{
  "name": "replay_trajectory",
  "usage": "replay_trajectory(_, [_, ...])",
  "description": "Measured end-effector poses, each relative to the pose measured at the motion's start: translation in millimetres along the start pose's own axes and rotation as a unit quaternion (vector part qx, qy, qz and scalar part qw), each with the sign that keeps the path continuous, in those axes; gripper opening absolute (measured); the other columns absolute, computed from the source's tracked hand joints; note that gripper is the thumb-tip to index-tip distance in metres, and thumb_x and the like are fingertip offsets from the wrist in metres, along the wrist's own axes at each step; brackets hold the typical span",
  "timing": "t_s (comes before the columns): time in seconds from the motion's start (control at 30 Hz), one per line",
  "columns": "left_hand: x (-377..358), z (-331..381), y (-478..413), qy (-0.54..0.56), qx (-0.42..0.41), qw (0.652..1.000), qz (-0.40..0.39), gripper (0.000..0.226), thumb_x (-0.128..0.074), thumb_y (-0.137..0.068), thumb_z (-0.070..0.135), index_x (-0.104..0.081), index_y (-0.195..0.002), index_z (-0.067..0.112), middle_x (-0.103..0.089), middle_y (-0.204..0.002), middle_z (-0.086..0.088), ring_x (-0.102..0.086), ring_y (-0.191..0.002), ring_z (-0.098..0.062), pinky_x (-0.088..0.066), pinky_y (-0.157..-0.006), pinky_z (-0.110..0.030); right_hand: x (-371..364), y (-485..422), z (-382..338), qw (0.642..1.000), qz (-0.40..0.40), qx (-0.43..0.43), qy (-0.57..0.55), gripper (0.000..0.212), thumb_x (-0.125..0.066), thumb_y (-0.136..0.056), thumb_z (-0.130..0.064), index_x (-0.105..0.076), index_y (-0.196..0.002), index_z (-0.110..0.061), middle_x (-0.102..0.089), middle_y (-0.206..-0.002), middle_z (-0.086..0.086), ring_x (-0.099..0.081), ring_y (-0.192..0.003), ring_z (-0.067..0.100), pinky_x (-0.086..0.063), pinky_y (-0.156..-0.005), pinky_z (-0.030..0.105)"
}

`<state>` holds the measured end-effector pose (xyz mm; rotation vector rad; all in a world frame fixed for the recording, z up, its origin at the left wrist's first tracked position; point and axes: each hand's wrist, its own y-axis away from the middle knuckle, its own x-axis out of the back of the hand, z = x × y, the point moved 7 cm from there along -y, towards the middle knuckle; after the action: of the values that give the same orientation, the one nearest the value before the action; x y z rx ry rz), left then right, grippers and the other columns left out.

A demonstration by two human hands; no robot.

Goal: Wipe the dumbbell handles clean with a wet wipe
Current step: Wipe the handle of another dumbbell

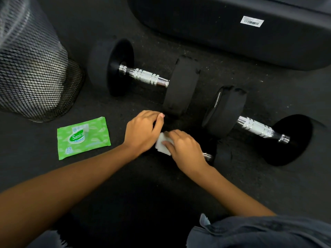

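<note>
Three black dumbbells with chrome handles lie on the dark floor. One dumbbell (145, 76) is at the back left and a second dumbbell (256, 128) is at the right. The nearest dumbbell (207, 156) is mostly hidden under my hands; only its chrome end and right weight show. My right hand (184, 147) grips a white wet wipe (161, 143) wrapped on that handle. My left hand (143, 131) curls over the dark left end of the same dumbbell.
A green pack of wet wipes (83, 137) lies flat on the floor to the left of my hands. A black mesh bin (32, 68) stands at the far left. A black padded bench (232, 27) runs along the back. My knee (259, 233) is at the bottom right.
</note>
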<state>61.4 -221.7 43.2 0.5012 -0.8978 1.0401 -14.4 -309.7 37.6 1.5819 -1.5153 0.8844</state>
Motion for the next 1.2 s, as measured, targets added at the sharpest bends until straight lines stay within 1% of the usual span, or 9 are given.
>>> replay_trajectory(0.2, [1,0,-1,-0.004,-0.001,1.000,-0.001,0.047,-0.029,-0.093,0.039,-0.070,-0.102,0.017,-0.069,-0.103,0.003,-0.057,-0.103,-0.011,-0.041,-0.076,-0.024,0,15,-1,0.992,0.009,0.087,0.094,0.037,-0.080,-0.064,-0.007,-0.066,-0.097,-0.006,-0.067,-0.097,0.010,-0.066,-0.083,0.024,-0.054,-0.076,0.031])
replay_trajectory(0.33, [0,0,-1,-0.007,-0.002,1.000,0.001,0.055,-0.024,-0.090,0.044,-0.070,-0.100,0.017,-0.069,-0.101,0.006,-0.057,-0.102,-0.010,-0.042,-0.074,-0.025,13,25,10,0.995,0.025,0.042,0.087,0.035,-0.083,-0.061,-0.010,-0.065,-0.090,-0.008,-0.067,-0.089,0.007,-0.065,-0.076,0.022,-0.052,-0.069,0.029])
replay_trajectory(0.5, [-1,0,-2,-0.008,0.003,1.000,-0.004,0.044,-0.032,-0.093,0.035,-0.071,-0.101,0.016,-0.069,-0.102,0.004,-0.056,-0.104,-0.010,-0.042,-0.075,-0.025,4,2,15,0.993,-0.024,-0.094,-0.060,0.028,-0.054,-0.092,-0.027,-0.056,-0.115,-0.012,-0.059,-0.114,0.005,-0.055,-0.105,0.021,-0.044,-0.085,0.032])
replay_trajectory(0.63, [-1,-2,-1,-0.010,0.005,1.000,-0.003,0.044,-0.032,-0.093,0.036,-0.071,-0.101,0.017,-0.069,-0.102,0.005,-0.056,-0.105,-0.009,-0.040,-0.075,-0.023,-1,9,4,0.999,-0.020,-0.007,0.038,0.034,-0.066,-0.084,-0.017,-0.060,-0.117,-0.008,-0.064,-0.115,0.007,-0.059,-0.106,0.022,-0.043,-0.092,0.030])
replay_trajectory(0.73, [-1,-1,-2,-0.012,0.004,1.000,-0.008,0.044,-0.032,-0.093,0.035,-0.071,-0.101,0.016,-0.069,-0.102,0.005,-0.056,-0.105,-0.010,-0.041,-0.076,-0.024,0,19,5,0.990,0.011,0.042,0.137,0.045,-0.078,-0.068,-0.014,-0.066,-0.111,-0.010,-0.068,-0.107,0.004,-0.060,-0.092,0.022,-0.050,-0.078,0.031])
replay_trajectory(0.8, [-1,0,-2,-0.012,0.003,1.000,-0.009,0.044,-0.032,-0.093,0.035,-0.070,-0.101,0.016,-0.069,-0.102,0.005,-0.055,-0.105,-0.010,-0.041,-0.076,-0.024,3,19,10,0.994,0.018,0.023,0.108,0.038,-0.074,-0.076,-0.017,-0.065,-0.113,-0.010,-0.066,-0.106,0.005,-0.055,-0.089,0.024,-0.052,-0.073,0.034])
replay_trajectory(0.97, [0,1,-2,-0.010,-0.003,1.000,-0.005,0.054,-0.025,-0.091,0.043,-0.070,-0.101,0.016,-0.069,-0.102,0.004,-0.055,-0.105,-0.011,-0.039,-0.075,-0.023,-3,1,13,0.999,-0.022,-0.035,-0.008,0.034,-0.043,-0.098,-0.021,-0.052,-0.129,-0.011,-0.057,-0.123,0.007,-0.042,-0.110,0.024,-0.036,-0.094,0.031])
replay_trajectory(1.1, [1,1,-2,-0.011,-0.010,1.000,-0.002,0.059,-0.020,-0.088,0.045,-0.070,-0.101,0.016,-0.069,-0.101,0.003,-0.056,-0.104,-0.010,-0.039,-0.074,-0.021,-10,4,-5,0.995,-0.030,0.053,0.074,0.045,-0.070,-0.077,-0.010,-0.059,-0.120,-0.005,-0.064,-0.108,0.009,-0.055,-0.097,0.026,-0.051,-0.084,0.036])
replay_trajectory(1.2, [1,1,-2,-0.010,-0.010,1.000,-0.001,0.058,-0.021,-0.089,0.045,-0.071,-0.100,0.016,-0.069,-0.101,0.004,-0.056,-0.104,-0.010,-0.039,-0.074,-0.022,1,12,2,0.995,0.004,0.057,0.084,0.043,-0.074,-0.074,-0.015,-0.063,-0.114,-0.005,-0.066,-0.102,0.008,-0.060,-0.094,0.026,-0.052,-0.080,0.034])
